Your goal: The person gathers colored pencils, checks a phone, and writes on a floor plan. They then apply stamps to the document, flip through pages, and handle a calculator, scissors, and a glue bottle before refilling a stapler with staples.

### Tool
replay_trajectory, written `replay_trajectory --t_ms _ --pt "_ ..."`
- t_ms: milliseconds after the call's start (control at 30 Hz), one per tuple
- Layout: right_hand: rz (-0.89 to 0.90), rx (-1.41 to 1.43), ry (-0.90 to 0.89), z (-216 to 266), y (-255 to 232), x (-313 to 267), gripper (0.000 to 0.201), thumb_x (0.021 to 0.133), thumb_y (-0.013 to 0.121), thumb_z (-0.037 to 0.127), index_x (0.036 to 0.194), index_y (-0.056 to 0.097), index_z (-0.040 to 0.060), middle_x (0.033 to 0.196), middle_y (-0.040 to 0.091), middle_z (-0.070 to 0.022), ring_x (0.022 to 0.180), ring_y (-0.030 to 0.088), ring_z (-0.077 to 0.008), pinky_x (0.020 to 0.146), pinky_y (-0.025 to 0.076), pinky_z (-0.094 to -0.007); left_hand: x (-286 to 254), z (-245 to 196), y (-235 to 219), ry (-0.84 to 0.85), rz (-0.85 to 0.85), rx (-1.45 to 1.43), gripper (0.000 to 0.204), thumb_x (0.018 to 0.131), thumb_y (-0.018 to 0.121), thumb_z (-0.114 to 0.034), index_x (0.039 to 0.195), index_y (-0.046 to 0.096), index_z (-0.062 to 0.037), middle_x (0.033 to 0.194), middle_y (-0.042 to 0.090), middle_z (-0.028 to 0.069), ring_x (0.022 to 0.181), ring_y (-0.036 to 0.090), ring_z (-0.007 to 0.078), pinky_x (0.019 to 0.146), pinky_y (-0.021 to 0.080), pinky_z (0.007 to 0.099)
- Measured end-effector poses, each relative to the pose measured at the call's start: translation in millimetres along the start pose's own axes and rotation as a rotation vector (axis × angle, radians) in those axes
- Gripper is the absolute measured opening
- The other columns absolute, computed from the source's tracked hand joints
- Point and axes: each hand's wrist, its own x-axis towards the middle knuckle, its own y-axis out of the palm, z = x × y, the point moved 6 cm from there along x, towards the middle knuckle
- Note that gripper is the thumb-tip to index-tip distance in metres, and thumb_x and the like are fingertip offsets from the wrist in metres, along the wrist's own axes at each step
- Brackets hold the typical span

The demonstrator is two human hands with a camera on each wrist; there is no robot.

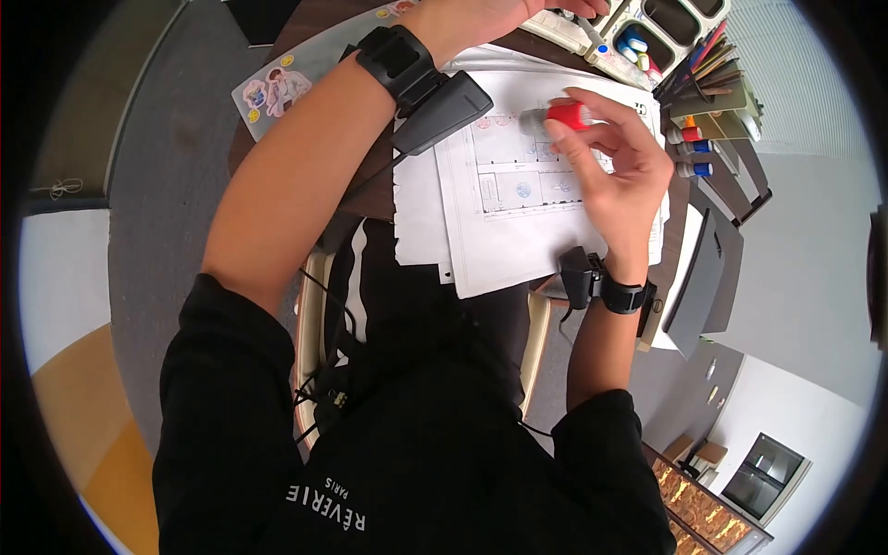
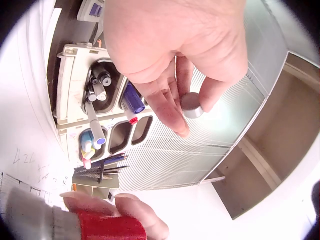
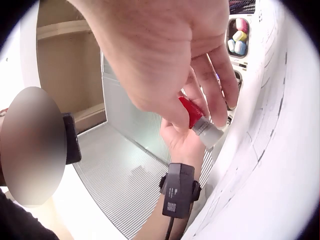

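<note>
My right hand (image 1: 629,166) pinches a stamp with a red handle (image 1: 566,116) between thumb and fingers, low over a printed floor plan (image 1: 518,227). The stamp's grey, cloudy end (image 3: 210,135) points toward the paper. Round blue and red marks show on the plan. At the top edge of the head view, partly cut off, my left hand (image 1: 490,17) is near a pen organizer (image 1: 620,69). In the left wrist view its fingertips pinch a small grey cylinder-shaped cap (image 2: 191,105).
Beside the papers lie several more stamps (image 1: 694,169) with red and blue handles. Behind them stands a holder of pencils (image 1: 712,83). The organizer holds markers (image 2: 100,77) and small colourful erasers (image 2: 87,145). A grey stickered sheet (image 1: 310,83) lies under my left forearm.
</note>
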Motion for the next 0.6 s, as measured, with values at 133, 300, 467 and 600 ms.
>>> replay_trajectory --t_ms 133,300,467,600 --pt "0.092 -0.105 -0.057 15.5 15.4 2.2 0.030 0.078 0.083 0.006 0.106 0.074 0.0048 0.092 0.075 -0.0086 0.069 0.071 -0.0130 0.067 0.054 -0.0253 0.7 -0.4 0.4 -0.010 -0.010 -0.005 0.029 0.099 0.063 -0.017 0.116 0.065 0.0059 0.095 0.069 0.0149 0.081 0.070 0.0206 0.070 0.058 0.0297" --pt "0.161 -0.136 -0.121 19.3 26.5 3.0 0.029 0.077 0.083 0.007 0.104 0.074 0.0054 0.094 0.075 -0.0080 0.067 0.070 -0.0146 0.065 0.053 -0.0265 -0.3 -1.5 0.0 -0.005 -0.010 -0.018 0.029 0.099 0.064 -0.017 0.116 0.065 0.0063 0.094 0.069 0.0149 0.080 0.070 0.0204 0.070 0.058 0.0292" --pt "0.173 -0.145 -0.117 21.5 29.7 3.2 0.028 0.078 0.083 0.007 0.104 0.074 0.0052 0.095 0.074 -0.0078 0.067 0.068 -0.0151 0.064 0.053 -0.0274 0.8 -1.4 1.2 -0.005 -0.003 -0.037 0.029 0.099 0.063 -0.017 0.116 0.065 0.0067 0.094 0.069 0.0148 0.079 0.069 0.0202 0.068 0.058 0.0289" --pt "0.191 -0.164 -0.122 22.6 31.8 3.2 0.029 0.078 0.083 0.007 0.105 0.073 0.0052 0.094 0.074 -0.0084 0.067 0.068 -0.0161 0.063 0.053 -0.0280 0.7 -2.5 2.3 0.005 0.005 -0.039 0.029 0.099 0.063 -0.017 0.116 0.065 0.0070 0.093 0.069 0.0150 0.078 0.069 0.0200 0.067 0.057 0.0284"
